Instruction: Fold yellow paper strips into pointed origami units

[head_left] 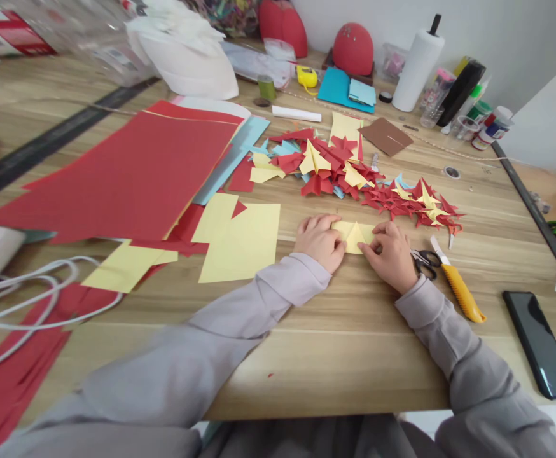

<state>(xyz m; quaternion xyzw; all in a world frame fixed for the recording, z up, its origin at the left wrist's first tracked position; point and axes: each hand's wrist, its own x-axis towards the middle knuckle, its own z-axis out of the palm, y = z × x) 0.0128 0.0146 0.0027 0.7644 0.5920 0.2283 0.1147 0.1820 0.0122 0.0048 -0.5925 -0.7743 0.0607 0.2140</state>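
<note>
Right of the hands [392,253], scissors [422,261], knife [461,289], phone [540,344]

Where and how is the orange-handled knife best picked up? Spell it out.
Probably by the middle of the orange handle, coming from the near right. The knife lies flat, its long, ribbed handle angled toward the phone side and table's near edge, its blade pointing away beside the black scissors handles.
</note>
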